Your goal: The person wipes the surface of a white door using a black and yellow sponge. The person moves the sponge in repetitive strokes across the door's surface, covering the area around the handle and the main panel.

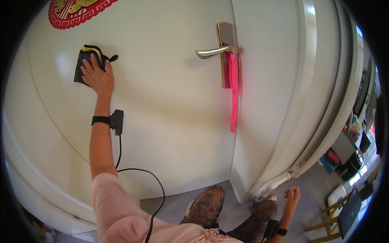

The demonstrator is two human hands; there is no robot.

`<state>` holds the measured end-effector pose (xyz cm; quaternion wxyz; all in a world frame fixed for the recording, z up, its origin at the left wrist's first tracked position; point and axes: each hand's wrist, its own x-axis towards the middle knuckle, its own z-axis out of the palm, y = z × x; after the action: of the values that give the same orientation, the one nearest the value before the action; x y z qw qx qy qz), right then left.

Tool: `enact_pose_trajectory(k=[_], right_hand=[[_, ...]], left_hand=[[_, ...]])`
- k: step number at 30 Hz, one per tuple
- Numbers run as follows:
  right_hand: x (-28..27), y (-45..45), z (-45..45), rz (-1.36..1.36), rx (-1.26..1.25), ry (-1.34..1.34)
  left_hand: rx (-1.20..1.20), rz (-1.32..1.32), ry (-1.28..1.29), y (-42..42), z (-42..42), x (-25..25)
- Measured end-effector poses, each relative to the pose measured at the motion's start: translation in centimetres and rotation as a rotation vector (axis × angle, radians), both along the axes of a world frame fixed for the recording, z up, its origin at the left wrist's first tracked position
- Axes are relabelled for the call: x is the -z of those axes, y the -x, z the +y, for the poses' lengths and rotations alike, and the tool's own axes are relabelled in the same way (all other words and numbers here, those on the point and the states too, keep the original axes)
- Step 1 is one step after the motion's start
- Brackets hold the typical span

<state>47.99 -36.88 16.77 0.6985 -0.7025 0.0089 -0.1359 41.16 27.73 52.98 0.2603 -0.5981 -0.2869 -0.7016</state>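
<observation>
With fingers spread, my left hand (98, 76) presses a folded dark grey cloth with a yellow edge (88, 56) flat against a white door (170, 121). A small black loop sticks out at the cloth's right side. Low at the right, away from the door, my right hand (292, 193) hangs beside my leg with its fingers curled; nothing shows in it. To the right of the cloth is the metal door handle (212, 53) on its gold-edged plate, with a bright pink ribbon (234, 91) hanging from it.
A red and gold paper decoration (77, 15) is on the door's upper left. A black cable (161, 182) runs from my left wrist device. White pipes (276, 183) run beside the door frame. A wooden chair (326, 223) and cluttered items stand at the right.
</observation>
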Motion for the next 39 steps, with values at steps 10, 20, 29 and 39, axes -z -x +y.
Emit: enact_pose_trajectory(k=[10,20,29,39], right_hand=[[-10.2,-6.4,9.1,-0.648,0.17,0.111],[-11.6,-8.9,13.1,-0.667,0.34,0.378],[-12.1,-9.0,14.8,-0.662,0.468,0.193],[-12.3,-9.1,13.9,-0.651,0.389,0.086]], left_hand=[[0.365,0.61,-0.152,-13.3,-17.5,2.8],[0.41,0.607,-0.24,-5.6,-10.6,0.9],[0.039,-0.016,0.149,20.7,15.1,5.4],[-0.034,-0.159,0.154,12.5,9.5,4.3]])
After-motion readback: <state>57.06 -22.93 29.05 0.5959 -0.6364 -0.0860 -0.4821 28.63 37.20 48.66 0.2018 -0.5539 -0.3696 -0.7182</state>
